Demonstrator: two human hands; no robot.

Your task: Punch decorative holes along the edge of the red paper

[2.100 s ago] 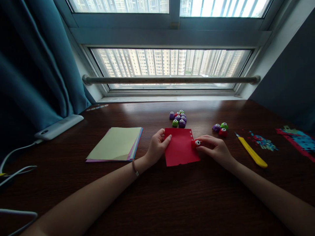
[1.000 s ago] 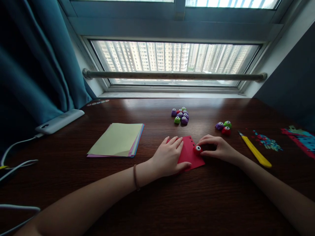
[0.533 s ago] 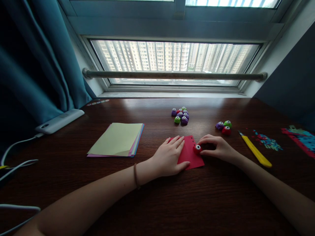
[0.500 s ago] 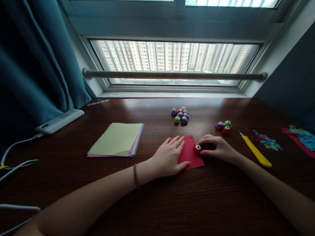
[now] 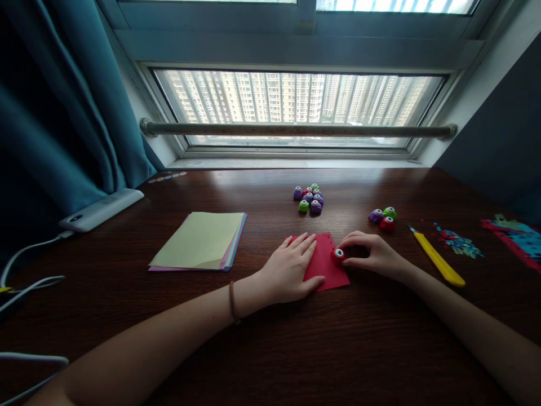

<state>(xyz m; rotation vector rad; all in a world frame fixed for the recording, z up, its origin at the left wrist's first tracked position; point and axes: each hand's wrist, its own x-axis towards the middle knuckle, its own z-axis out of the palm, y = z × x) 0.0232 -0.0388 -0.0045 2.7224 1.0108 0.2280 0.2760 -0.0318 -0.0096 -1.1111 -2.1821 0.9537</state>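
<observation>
A sheet of red paper (image 5: 328, 265) lies on the table, with small cut-out holes near its upper right edge. My left hand (image 5: 292, 270) rests flat on the paper's left part, fingers spread, hiding that side. At the right edge of the sheet, my right hand (image 5: 372, 255) grips a small red craft punch (image 5: 338, 256) between thumb and fingers. The punch has a round white-and-black top like an eye. Whether it is pressed down cannot be made out.
A stack of coloured paper (image 5: 198, 239) lies left. Several small punches (image 5: 315, 207) cluster behind the hands, and more punches (image 5: 387, 224) stand right. Beyond are a yellow craft knife (image 5: 439, 260), paper bits (image 5: 459, 242) and punched sheets (image 5: 518, 242). A white power bank (image 5: 101, 210) sits far left.
</observation>
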